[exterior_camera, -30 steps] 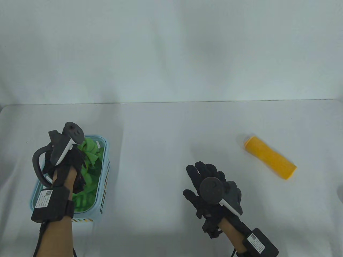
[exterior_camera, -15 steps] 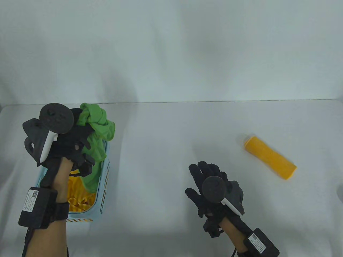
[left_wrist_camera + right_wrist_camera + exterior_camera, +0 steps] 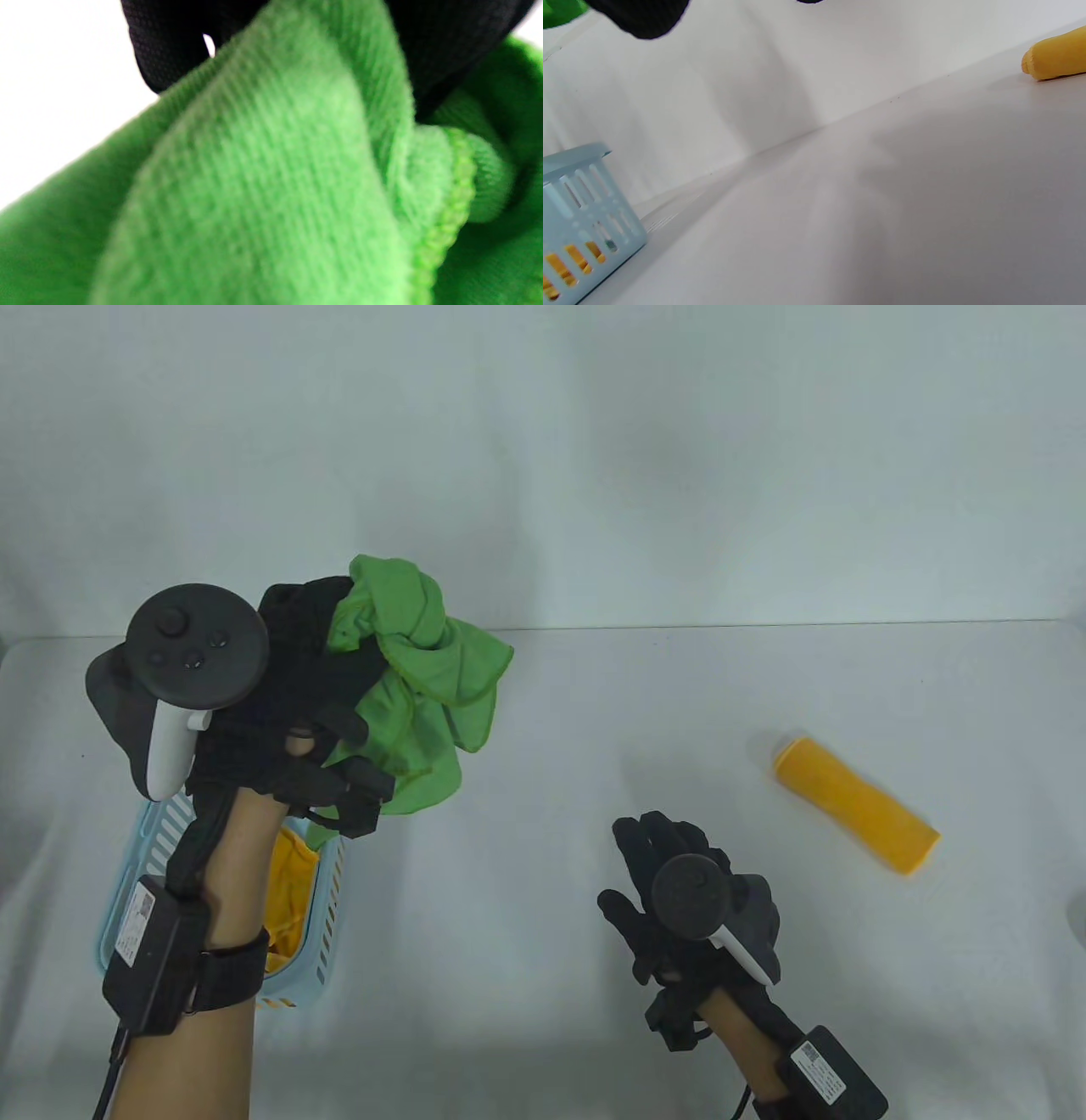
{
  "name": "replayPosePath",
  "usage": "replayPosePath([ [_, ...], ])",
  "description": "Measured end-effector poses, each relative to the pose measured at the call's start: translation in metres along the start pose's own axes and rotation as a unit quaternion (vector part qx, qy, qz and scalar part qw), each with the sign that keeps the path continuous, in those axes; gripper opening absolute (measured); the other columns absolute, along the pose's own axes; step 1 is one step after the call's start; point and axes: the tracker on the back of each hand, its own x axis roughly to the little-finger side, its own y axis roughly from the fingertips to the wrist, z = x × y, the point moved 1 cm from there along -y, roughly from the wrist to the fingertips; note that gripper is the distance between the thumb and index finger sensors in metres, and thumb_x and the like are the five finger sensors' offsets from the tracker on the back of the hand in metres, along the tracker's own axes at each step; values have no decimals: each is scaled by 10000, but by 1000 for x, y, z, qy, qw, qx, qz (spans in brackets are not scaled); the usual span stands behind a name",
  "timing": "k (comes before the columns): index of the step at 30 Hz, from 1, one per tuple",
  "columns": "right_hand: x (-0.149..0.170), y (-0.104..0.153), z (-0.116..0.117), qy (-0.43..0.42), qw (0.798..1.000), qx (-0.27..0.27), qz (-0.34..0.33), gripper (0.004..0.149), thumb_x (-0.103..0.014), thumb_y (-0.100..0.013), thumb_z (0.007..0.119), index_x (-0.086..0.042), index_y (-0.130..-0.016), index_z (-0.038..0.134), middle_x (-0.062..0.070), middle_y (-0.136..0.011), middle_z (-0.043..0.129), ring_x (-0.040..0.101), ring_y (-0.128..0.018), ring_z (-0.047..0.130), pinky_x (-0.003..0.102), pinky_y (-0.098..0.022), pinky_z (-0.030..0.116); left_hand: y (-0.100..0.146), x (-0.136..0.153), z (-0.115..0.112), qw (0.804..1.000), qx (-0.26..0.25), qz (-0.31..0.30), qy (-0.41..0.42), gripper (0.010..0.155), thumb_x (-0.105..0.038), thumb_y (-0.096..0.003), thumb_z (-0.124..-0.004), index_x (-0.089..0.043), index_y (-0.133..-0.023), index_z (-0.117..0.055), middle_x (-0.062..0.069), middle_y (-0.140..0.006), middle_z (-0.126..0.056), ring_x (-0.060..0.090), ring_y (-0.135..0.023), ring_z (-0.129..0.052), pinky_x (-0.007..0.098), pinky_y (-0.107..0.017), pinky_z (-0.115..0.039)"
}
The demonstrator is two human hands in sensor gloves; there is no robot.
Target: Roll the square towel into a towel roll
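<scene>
My left hand (image 3: 297, 729) grips a crumpled green towel (image 3: 420, 687) and holds it in the air, above and to the right of the light blue basket (image 3: 327, 891). The towel hangs bunched from my fingers. In the left wrist view the green towel (image 3: 271, 190) fills the frame under my gloved fingers (image 3: 169, 42). My right hand (image 3: 670, 874) hovers over the table at front centre, fingers spread and empty. A rolled yellow towel (image 3: 857, 804) lies on the table at the right; its end shows in the right wrist view (image 3: 1056, 57).
The basket holds a yellow towel (image 3: 288, 882) and stands at the front left; it also shows in the right wrist view (image 3: 581, 220). The white table (image 3: 551, 780) meets a white backdrop along its far edge.
My left hand has lifted the green towel out of the basket, up and to the right. The yellow towel beneath it now shows. My right hand has shifted slightly right.
</scene>
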Motion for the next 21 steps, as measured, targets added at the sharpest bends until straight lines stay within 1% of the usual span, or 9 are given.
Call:
replayPosePath([
  [3,6,-1,-5,-16,1000,13,15,762,-612,-349,667,-426,-998,312,-72,-1132,328,348,-1084,351,654,-741,347,1,-19,-6,1000,8,-22,17,525,-422,-355,-902,-330,-860,-792,-95,-738,-786,127,-580,-936,470,-622,-779],
  [6,10,-1,-10,-27,999,23,28,760,-609,-351,667,-419,-999,318,-68,-1130,344,351,-1080,369,650,-739,363,2,-28,-14,999,18,-33,19,527,-423,-355,-901,-330,-862,-791,-94,-739,-787,128,-580,-937,470,-623,-779],
  [8,13,-1,-12,-37,998,30,33,756,-604,-353,668,-413,-999,326,-66,-1127,357,353,-1076,379,648,-738,371,2,-29,-22,999,30,-34,27,527,-423,-356,-901,-329,-862,-792,-94,-741,-786,128,-581,-937,471,-623,-777],
  [10,15,-1,-15,-46,998,37,38,752,-600,-355,668,-408,-999,332,-63,-1124,367,353,-1073,389,645,-737,379,2,-26,-33,998,45,-32,32,525,-422,-356,-901,-328,-861,-793,-93,-740,-787,130,-580,-937,471,-621,-778],
  [14,17,-1,-17,-53,997,42,41,751,-597,-356,670,-403,-999,335,-61,-1122,378,354,-1070,398,642,-736,388,8,-16,-62,997,73,-27,31,525,-421,-354,-902,-324,-859,-795,-90,-739,-788,131,-577,-939,474,-619,-778],
  [19,17,0,-17,-54,997,42,40,748,-594,-356,671,-398,-999,342,-60,-1118,392,354,-1062,421,637,-734,401,23,7,-105,993,104,-19,42,527,-421,-353,-903,-321,-859,-794,-89,-737,-789,133,-575,-939,475,-616,-779],
  [21,17,0,-17,-54,997,42,40,746,-592,-357,673,-397,-998,345,-60,-1117,396,353,-1061,425,636,-733,405,29,17,-116,993,110,-17,44,525,-421,-353,-903,-321,-857,-797,-89,-737,-789,133,-575,-939,474,-616,-780],
])
